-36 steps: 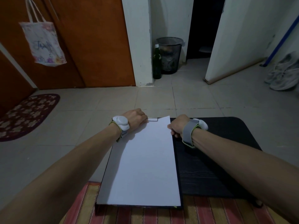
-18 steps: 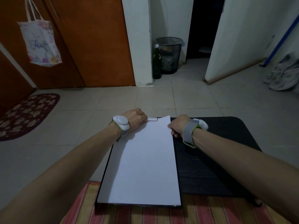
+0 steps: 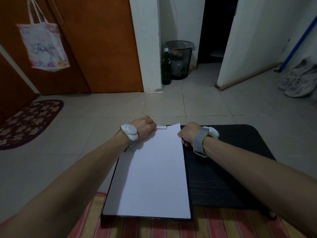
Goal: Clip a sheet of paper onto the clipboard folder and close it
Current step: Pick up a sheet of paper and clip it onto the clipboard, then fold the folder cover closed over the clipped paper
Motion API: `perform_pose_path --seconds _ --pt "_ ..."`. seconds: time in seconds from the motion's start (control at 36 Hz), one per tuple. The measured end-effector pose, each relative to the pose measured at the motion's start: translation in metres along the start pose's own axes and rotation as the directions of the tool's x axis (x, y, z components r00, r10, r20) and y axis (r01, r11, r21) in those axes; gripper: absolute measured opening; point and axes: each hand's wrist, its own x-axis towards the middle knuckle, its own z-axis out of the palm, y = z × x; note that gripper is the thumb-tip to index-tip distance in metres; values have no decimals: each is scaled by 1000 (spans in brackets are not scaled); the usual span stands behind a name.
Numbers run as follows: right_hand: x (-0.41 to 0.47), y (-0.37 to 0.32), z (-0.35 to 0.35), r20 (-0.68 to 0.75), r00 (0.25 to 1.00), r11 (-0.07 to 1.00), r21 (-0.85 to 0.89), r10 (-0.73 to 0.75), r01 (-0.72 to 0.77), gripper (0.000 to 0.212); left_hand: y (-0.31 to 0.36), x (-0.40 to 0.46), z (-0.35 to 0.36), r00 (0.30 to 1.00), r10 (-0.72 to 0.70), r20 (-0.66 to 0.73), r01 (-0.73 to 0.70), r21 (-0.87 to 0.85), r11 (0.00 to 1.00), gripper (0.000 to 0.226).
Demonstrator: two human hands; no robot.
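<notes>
A black clipboard folder (image 3: 223,177) lies open on a small table. A white sheet of paper (image 3: 154,176) lies on its left panel, slightly tilted. At the far top edge a metal wire clip (image 3: 162,126) shows. My left hand (image 3: 143,127) is at the clip's left end, fingers curled on it. My right hand (image 3: 187,133) pinches the paper's top right corner; its fingertips are hidden under the hand. Both wrists wear bands with white devices.
A striped red mat (image 3: 205,227) lies under the folder's near edge. Tiled floor beyond holds a mesh bin (image 3: 179,60), a green bottle (image 3: 166,67), white shoes (image 3: 300,79) at right and a dark rug (image 3: 25,122) at left. A tote bag (image 3: 43,47) hangs on the brown door.
Almost nothing: both hands stay at the top of the sheet. The view has shifted slightly, and the hanging bag swings a little.
</notes>
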Motion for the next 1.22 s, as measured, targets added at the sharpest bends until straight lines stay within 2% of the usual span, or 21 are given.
perform_pose_path --seconds 0.28,0.58,0.81,0.89,0.94,1.03,1.11,1.17,1.22 --pt "1 3 -2 -41 999 998 -57 -23 21 32 0 -1 1 1000 3 -27 -4 -37 999 24" --pt "6 4 -2 -47 999 996 -84 -23 19 33 2 4 -2 996 -47 78 45 20 999 34" --pt "6 4 -2 -27 1000 995 -96 -10 8 36 2 1 -3 999 -19 34 18 6 1000 32" --pt "1 3 -7 -34 998 975 -215 -59 51 35 3 0 0 999 -37 8 37 34 999 33" --pt "-5 5 -9 -58 987 935 -331 -152 125 36 5 -2 -1 998 -66 18 65 86 994 37" --pt "-17 10 -10 -76 947 841 -486 -313 239 55 5 -11 -2 993 -117 -3 117 121 986 44" --pt "-33 20 -8 39 846 624 -657 -532 423 62 3 -29 0 953 -300 41 302 -64 951 60" --pt "-45 28 -5 120 755 464 -724 -644 510 70 0 -47 4 881 -467 71 472 -200 859 67" --pt "-55 34 -1 220 699 319 -770 -680 552 83 -7 -72 7 816 -568 109 576 -246 780 67"
